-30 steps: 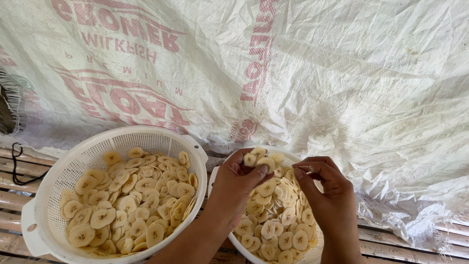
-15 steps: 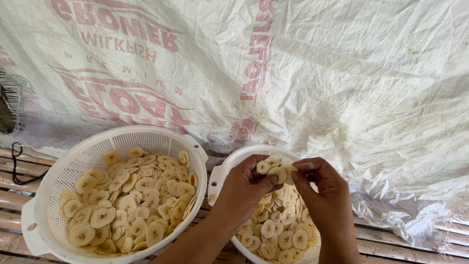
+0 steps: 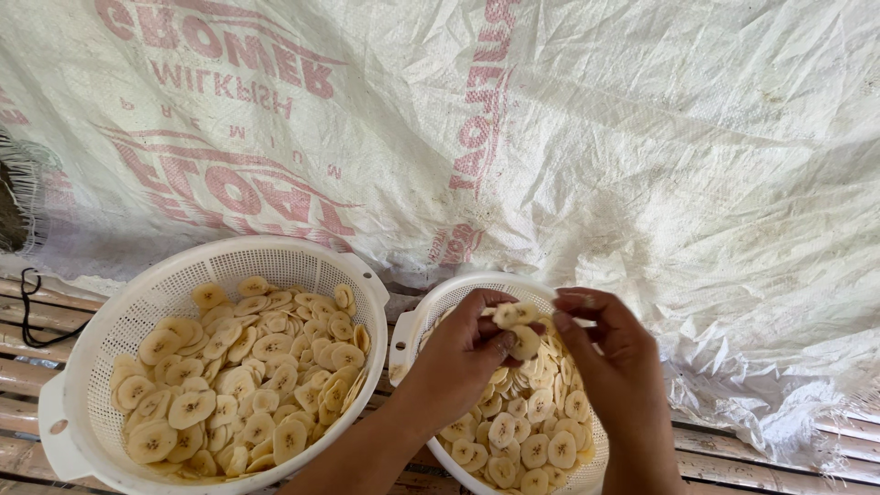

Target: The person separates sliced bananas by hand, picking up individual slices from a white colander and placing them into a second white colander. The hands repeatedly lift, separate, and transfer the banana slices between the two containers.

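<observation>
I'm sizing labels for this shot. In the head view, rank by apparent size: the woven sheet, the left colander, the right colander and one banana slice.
1. woven sheet
2. left colander
3. right colander, partly hidden by both hands and cut off by the frame, so its rank is unsure
4. banana slice

Your left hand (image 3: 463, 353) and your right hand (image 3: 610, 353) meet above the smaller white colander (image 3: 408, 335), which sits at the lower right and is filled with pale round banana slices (image 3: 522, 445). Your left hand pinches a small stack of slices (image 3: 515, 323) between thumb and fingers, and your right hand's fingertips (image 3: 561, 323) curl in beside that stack, touching it. Just beside it to the left sits a larger white colander (image 3: 87, 367), also heaped with slices, handles at its rim. Both rest on a surface of bamboo slats (image 3: 18, 362). A white woven sack sheet (image 3: 642, 137) with red print covers the surface beyond them. A black cord (image 3: 32, 312) lies at the far left.
</observation>
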